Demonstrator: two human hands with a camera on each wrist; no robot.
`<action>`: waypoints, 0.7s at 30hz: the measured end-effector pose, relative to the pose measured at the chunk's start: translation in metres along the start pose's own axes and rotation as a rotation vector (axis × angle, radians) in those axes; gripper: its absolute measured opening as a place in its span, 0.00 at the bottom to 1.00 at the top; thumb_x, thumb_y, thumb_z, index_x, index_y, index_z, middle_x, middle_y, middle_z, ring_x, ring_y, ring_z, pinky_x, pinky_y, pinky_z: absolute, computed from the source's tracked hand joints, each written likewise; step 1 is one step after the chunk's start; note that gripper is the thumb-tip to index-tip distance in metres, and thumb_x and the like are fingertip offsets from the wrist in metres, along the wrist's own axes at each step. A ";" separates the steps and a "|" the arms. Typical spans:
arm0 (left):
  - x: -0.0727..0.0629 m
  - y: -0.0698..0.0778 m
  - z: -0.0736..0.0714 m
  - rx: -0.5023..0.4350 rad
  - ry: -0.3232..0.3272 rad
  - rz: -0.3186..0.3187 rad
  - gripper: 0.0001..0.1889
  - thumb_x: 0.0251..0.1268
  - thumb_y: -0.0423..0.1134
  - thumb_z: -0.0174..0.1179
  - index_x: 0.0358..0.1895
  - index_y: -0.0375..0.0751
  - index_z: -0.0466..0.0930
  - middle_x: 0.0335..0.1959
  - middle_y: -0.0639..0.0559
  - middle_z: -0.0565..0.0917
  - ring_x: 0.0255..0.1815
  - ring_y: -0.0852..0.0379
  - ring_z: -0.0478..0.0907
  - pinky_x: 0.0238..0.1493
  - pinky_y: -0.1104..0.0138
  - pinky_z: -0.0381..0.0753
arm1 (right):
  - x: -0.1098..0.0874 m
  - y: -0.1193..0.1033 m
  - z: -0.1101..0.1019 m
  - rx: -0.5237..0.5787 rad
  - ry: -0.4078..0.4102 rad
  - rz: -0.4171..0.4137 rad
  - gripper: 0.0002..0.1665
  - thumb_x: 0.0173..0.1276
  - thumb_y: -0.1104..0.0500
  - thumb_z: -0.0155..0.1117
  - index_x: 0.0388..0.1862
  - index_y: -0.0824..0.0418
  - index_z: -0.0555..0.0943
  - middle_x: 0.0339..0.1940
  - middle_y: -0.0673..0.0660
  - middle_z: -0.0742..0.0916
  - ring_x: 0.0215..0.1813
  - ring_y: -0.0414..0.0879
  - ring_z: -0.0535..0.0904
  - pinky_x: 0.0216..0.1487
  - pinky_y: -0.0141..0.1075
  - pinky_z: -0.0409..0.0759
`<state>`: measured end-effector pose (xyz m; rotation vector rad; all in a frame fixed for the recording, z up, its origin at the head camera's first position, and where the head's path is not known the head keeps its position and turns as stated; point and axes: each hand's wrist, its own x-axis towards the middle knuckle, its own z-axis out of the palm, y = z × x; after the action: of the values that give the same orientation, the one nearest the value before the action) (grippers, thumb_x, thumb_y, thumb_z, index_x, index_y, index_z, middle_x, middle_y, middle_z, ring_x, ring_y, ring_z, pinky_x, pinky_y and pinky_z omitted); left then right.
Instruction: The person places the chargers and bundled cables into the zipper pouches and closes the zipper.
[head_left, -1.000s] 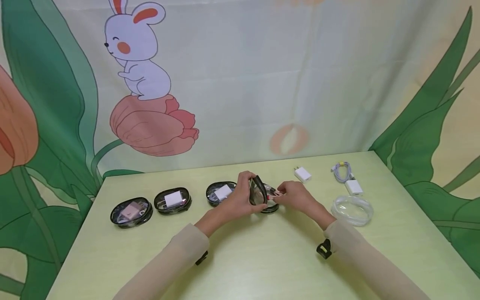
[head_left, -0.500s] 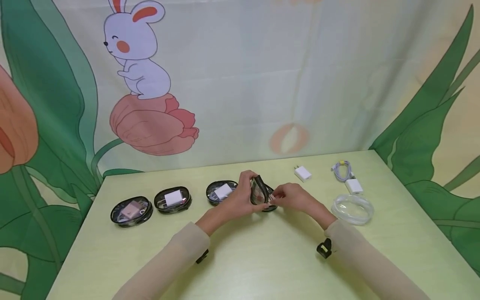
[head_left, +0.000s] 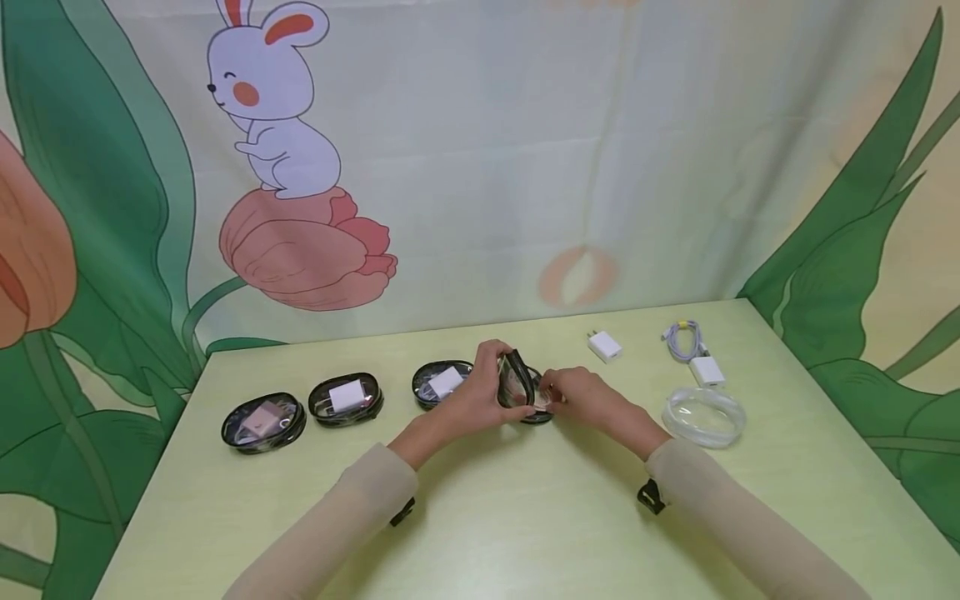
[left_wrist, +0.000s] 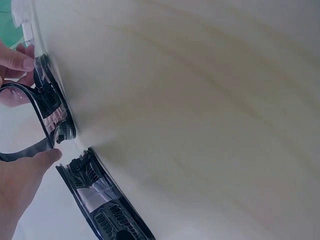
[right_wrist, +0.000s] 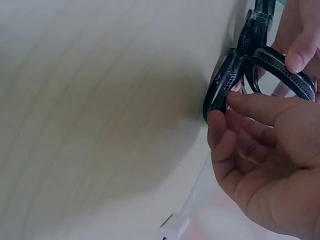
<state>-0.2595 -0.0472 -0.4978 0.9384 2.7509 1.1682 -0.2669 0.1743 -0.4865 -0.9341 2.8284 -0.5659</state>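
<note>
Gripping the lid [head_left: 522,375] of a black-rimmed case [right_wrist: 225,80] on the counter [head_left: 487,533], the left hand [head_left: 483,400] holds it raised. Right-hand fingers [right_wrist: 216,120] touch the case; any pinch cannot be determined. Three similar cases [head_left: 347,419] contain adapters [head_left: 347,397]: one pink, two white.

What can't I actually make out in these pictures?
Head view: inside the open case, partly hidden by raised lid and right hand.
Head view: right end of the next case, behind left hand.
Left wrist: that case's lower end, cut by bottom edge.
Right wrist: rest of white block, cut by bottom edge.
</note>
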 end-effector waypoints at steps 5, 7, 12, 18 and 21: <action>0.001 -0.002 -0.001 0.004 0.004 0.014 0.47 0.60 0.45 0.74 0.70 0.35 0.48 0.67 0.36 0.55 0.65 0.41 0.66 0.69 0.54 0.70 | 0.000 0.003 -0.001 0.141 -0.008 0.065 0.15 0.67 0.65 0.70 0.51 0.66 0.81 0.32 0.55 0.87 0.32 0.43 0.80 0.35 0.35 0.78; 0.001 -0.003 -0.001 0.006 0.007 0.010 0.47 0.60 0.45 0.74 0.70 0.35 0.48 0.67 0.36 0.55 0.65 0.42 0.66 0.68 0.54 0.70 | 0.000 0.005 -0.001 0.186 0.006 0.088 0.17 0.68 0.62 0.71 0.54 0.65 0.81 0.32 0.53 0.86 0.32 0.41 0.79 0.34 0.34 0.77; 0.000 -0.001 -0.001 0.010 0.009 -0.005 0.47 0.60 0.46 0.75 0.70 0.36 0.48 0.68 0.37 0.55 0.65 0.44 0.66 0.68 0.54 0.71 | 0.004 0.006 0.003 0.195 0.041 0.088 0.22 0.65 0.60 0.74 0.56 0.67 0.81 0.32 0.54 0.86 0.31 0.41 0.78 0.33 0.33 0.75; 0.002 -0.001 0.000 0.016 0.018 0.013 0.48 0.58 0.46 0.76 0.70 0.35 0.49 0.68 0.36 0.56 0.65 0.43 0.66 0.69 0.54 0.70 | 0.008 0.005 0.002 0.202 0.020 0.137 0.22 0.64 0.60 0.75 0.54 0.67 0.81 0.32 0.54 0.86 0.32 0.42 0.78 0.35 0.33 0.75; 0.002 -0.001 0.000 0.020 0.007 0.005 0.48 0.59 0.46 0.75 0.70 0.35 0.48 0.68 0.36 0.55 0.66 0.43 0.66 0.69 0.54 0.70 | 0.007 0.010 -0.003 0.241 0.011 0.116 0.23 0.65 0.59 0.74 0.56 0.67 0.81 0.35 0.54 0.87 0.35 0.43 0.80 0.37 0.34 0.77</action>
<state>-0.2615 -0.0463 -0.4983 0.9450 2.7727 1.1495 -0.2790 0.1789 -0.4876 -0.7212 2.7205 -0.8741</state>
